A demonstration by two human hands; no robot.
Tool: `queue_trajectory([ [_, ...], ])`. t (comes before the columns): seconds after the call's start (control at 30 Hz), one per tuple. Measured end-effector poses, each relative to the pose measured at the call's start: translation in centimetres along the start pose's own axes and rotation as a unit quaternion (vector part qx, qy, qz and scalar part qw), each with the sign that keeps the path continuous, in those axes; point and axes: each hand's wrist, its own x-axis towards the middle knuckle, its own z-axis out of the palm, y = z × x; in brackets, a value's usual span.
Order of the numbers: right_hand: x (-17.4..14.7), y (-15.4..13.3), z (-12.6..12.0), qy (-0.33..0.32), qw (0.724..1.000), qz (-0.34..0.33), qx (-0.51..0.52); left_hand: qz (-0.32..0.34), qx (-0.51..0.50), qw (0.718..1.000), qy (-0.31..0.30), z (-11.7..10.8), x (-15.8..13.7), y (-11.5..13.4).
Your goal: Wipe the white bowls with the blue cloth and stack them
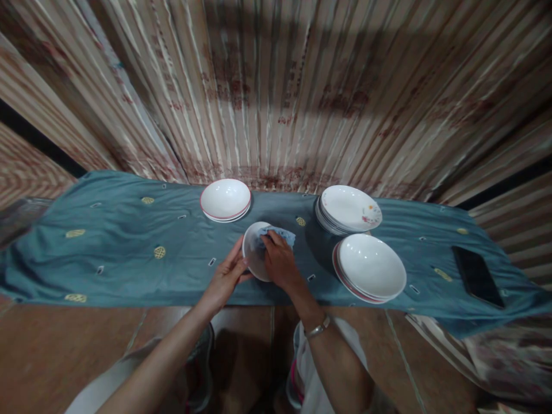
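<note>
A white bowl (255, 260) is held tilted above the cloth-covered table, near its front middle. My left hand (230, 267) grips the bowl's left rim, thumb on the near side. Inside the bowl, my right hand (278, 259) presses a crumpled light-blue cloth (282, 234) against the inner wall. Part of the cloth sticks out past the bowl's right rim. Behind the bowl, to the left, stands a short stack of white dishes with a red rim (226, 199).
On the right are a stack of flower-patterned plates (349, 207) and, nearer, a stack of white bowls (373, 265). A black phone (477, 276) lies at the right end of the teal tablecloth (125, 253). A striped curtain (276, 86) hangs directly behind the table.
</note>
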Motion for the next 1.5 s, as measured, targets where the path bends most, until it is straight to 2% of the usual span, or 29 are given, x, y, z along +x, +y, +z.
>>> queue_trajectory([
  [0.17, -0.2, -0.2, -0.8, -0.035, 0.998, 0.013, -0.05, 0.001, 0.007, 1.0, -0.004, -0.1, 0.0, -0.1],
  [0.37, -0.3, 0.0, -1.4, -0.093, 0.995, 0.014, -0.014, -0.002, 0.017, 1.0, 0.002, 0.0, 0.0, 0.1],
  [0.53, -0.2, 0.4, -1.6, -0.138, 0.988, 0.006, 0.066, -0.002, 0.01, 1.0, -0.004, 0.1, -0.1, 0.3],
  [0.67, 0.1, 0.6, -1.3, -0.148, 0.972, 0.017, 0.181, -0.004, 0.004, 1.0, 0.002, 0.2, 0.0, 0.2],
  [0.8, 0.3, 0.5, -0.3, -0.124, 0.945, 0.023, 0.303, -0.005, 0.002, 1.0, 0.001, 0.2, 0.0, 0.1],
  [0.9, 0.4, 0.5, 0.7, -0.09, 0.937, 0.007, 0.337, -0.003, 0.004, 1.0, 0.005, 0.1, 0.0, 0.1],
  [1.2, 0.6, 0.5, 1.5, -0.032, 0.957, -0.013, 0.288, 0.003, 0.011, 1.0, -0.004, 0.0, 0.0, -0.1],
  [1.5, 0.1, 0.3, 1.2, -0.013, 0.99, -0.008, 0.141, 0.002, 0.012, 1.0, -0.005, -0.1, 0.1, -0.2],
])
